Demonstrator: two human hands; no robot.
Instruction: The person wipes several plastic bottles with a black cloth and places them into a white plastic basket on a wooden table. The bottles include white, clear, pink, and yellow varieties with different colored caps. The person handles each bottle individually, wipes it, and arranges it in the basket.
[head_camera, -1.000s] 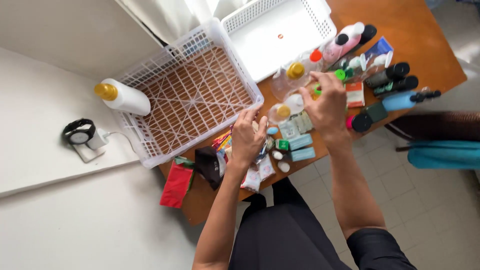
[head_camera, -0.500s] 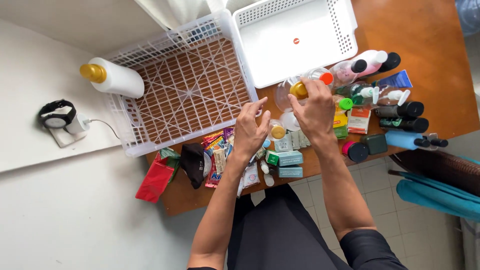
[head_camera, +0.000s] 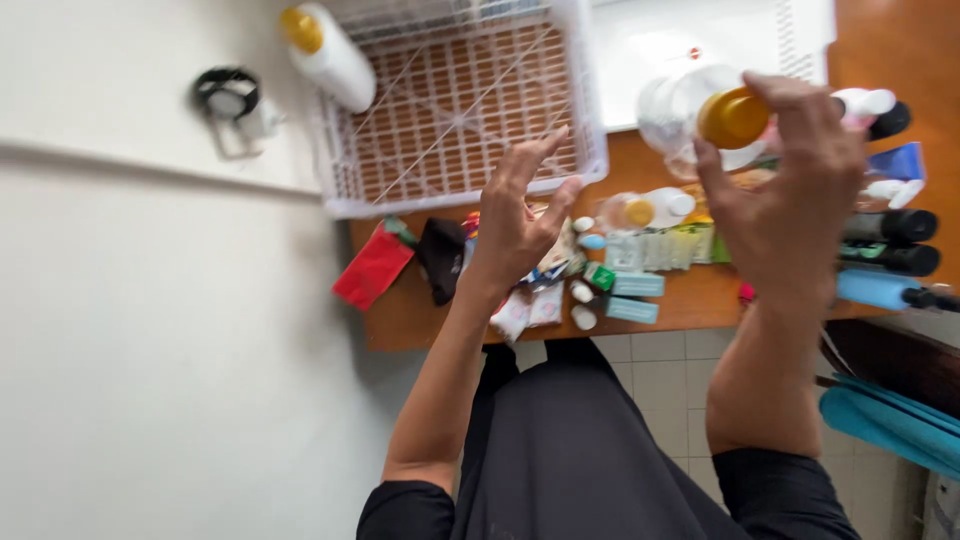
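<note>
My right hand (head_camera: 795, 195) is raised above the wooden table (head_camera: 690, 295) and grips a clear plastic bottle (head_camera: 680, 115) with a yellow cap, held close to the camera. My left hand (head_camera: 520, 215) hovers with fingers spread and nothing in it, just in front of the near edge of a white lattice basket (head_camera: 450, 195). Under both hands lies a clutter of small bottles, tubes and packets (head_camera: 620, 265).
A white bottle with a yellow cap (head_camera: 325, 50) lies at the basket's far left corner. A second white basket (head_camera: 715, 40) sits behind. Dark and blue bottles (head_camera: 890, 255) line the right side. A red pouch (head_camera: 372, 265) and a black one lie at the table's left end.
My right hand has lifted the yellow-capped clear bottle off the table toward the camera. My left hand has risen with its fingers spread. The view has moved closer.
</note>
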